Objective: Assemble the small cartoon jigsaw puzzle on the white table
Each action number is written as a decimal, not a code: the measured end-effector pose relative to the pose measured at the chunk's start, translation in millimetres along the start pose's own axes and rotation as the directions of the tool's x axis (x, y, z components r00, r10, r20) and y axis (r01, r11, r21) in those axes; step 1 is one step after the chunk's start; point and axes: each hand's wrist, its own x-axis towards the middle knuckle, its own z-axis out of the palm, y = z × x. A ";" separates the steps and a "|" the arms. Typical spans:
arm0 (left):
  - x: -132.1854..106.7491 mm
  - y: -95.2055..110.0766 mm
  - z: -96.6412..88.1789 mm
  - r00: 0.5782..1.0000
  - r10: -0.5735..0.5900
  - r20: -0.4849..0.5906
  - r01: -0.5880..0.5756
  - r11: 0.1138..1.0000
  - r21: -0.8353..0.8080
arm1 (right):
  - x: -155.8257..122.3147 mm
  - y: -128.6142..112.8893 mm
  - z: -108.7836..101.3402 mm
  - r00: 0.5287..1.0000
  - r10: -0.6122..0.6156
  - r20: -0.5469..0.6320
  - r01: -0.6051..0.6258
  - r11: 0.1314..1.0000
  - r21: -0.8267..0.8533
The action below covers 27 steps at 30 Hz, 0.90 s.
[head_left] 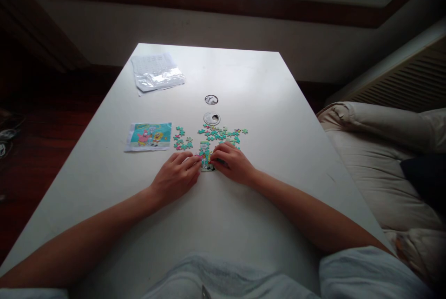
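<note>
A partly joined jigsaw puzzle (205, 151) with cartoon figures lies flat on the white table (223, 224), between my two hands. My left hand (177, 172) rests on the table, its bent fingers pressed to the puzzle's left edge beside a pink part. From the other side, the curled fingers and thumb of my right hand (232, 163) close on the puzzle's right edge and cover some of it. Just beyond my hands are several loose green puzzle pieces (219, 135). More loose pieces (181, 143) lie to the left.
Left of the pieces lies a printed cartoon picture (150, 136). Papers with a clear plastic sleeve (156, 72) are at the table's far left. Two round objects (212, 118), one behind the other, sit beyond the pieces. A cushioned seat (376, 164) stands along the right.
</note>
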 end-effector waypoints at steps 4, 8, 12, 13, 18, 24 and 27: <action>1.2 -0.5 -1.9 1.000 -0.009 0.007 0.010 1.000 -0.018 | 0.0 -0.2 -0.4 1.000 -0.003 0.005 0.003 1.000 -0.001; 2.4 1.0 -7.9 0.998 -0.005 0.068 0.005 1.000 -0.003 | 0.7 -0.7 -1.9 1.000 0.006 0.010 -0.006 1.000 0.019; 3.7 3.8 -12.2 0.992 -0.002 0.122 0.000 1.000 0.015 | 6.1 1.5 -9.6 0.999 0.050 0.005 -0.050 0.998 0.036; 3.8 4.2 -12.3 0.991 -0.002 0.130 0.000 1.000 0.015 | 8.8 3.4 -12.7 0.998 0.064 -0.002 -0.064 0.997 0.031; 2.2 3.7 -6.8 0.994 0.000 0.111 0.002 1.000 -0.014 | 34.2 26.8 -27.0 0.990 0.139 -0.014 -0.140 0.987 -0.077; -3.5 13.1 1.0 0.999 -0.016 0.034 0.018 0.999 -0.051 | 73.8 63.2 -23.3 0.983 0.180 0.021 -0.170 0.956 -0.240; -7.0 25.8 2.3 0.999 0.037 0.023 -0.035 0.996 -0.086 | 86.2 70.5 -15.5 0.981 0.189 0.050 -0.169 0.947 -0.274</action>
